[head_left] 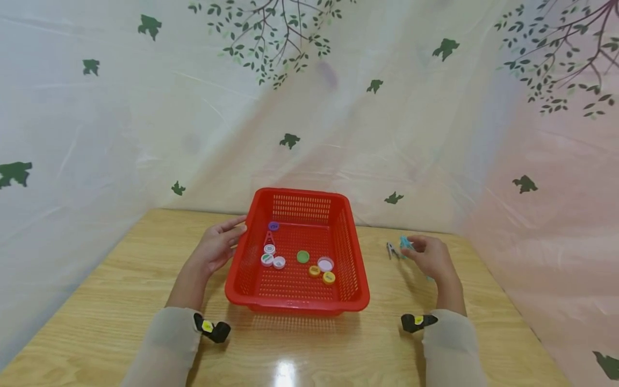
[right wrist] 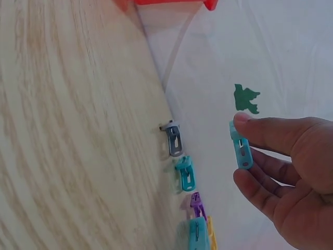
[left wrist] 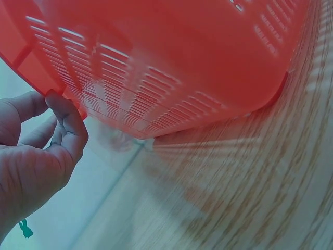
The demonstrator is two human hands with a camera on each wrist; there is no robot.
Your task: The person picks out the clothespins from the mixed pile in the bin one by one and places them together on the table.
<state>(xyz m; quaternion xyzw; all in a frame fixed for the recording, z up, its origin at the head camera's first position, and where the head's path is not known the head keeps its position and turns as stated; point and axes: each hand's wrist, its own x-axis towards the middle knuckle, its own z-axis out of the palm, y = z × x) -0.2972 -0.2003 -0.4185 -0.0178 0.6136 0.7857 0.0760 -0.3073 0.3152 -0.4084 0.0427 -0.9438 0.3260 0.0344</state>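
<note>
At the left rim of a red plastic basket [head_left: 297,305], my left hand [head_left: 217,247] holds the edge between thumb and fingers. The left wrist view shows that hand [left wrist: 47,135] at the rim, beside the slotted wall. Over on the right, my right hand [head_left: 430,260] pinches a light blue clothespin [right wrist: 241,148] between thumb and fingertips, above the table. Near it on the table lie a grey clothespin [right wrist: 175,140], a teal clothespin [right wrist: 187,174], a purple clothespin [right wrist: 197,204], a yellow clothespin [right wrist: 212,233] and another light blue clothespin [right wrist: 197,234].
Inside the basket lie small round caps: a purple cap [head_left: 273,226], several white caps [head_left: 269,249], a green cap [head_left: 302,256], a pale lid [head_left: 325,264] and two yellow caps [head_left: 329,278]. A red triangular piece [head_left: 269,238] is among them. Behind the wooden table [head_left: 111,301] hangs a leaf-patterned curtain [head_left: 217,140].
</note>
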